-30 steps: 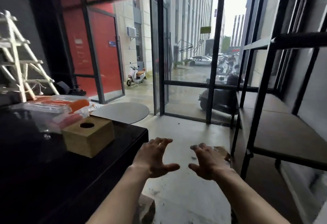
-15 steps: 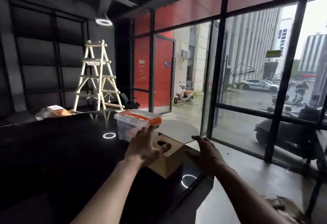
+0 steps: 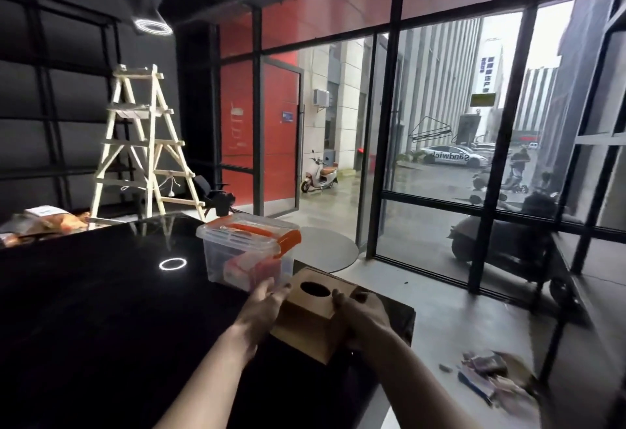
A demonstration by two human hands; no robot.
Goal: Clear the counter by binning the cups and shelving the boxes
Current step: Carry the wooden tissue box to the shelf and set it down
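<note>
A wooden box with a round hole in its top sits near the right corner of the glossy black counter. My left hand presses against its left side and my right hand wraps its right side, so both hands grip it. Just behind it stands a clear plastic box with an orange handle and latches, holding red and white packets. No cups are in view.
A black metal shelf frame stands at the far right. Crumpled rubbish lies on the floor below it. A wooden ladder stands behind the counter, bags at the far left. A round grey table sits beyond the counter.
My view swung left from the shelf to the counter. Both hands came from open in the air to closing on the sides of the wooden box.
</note>
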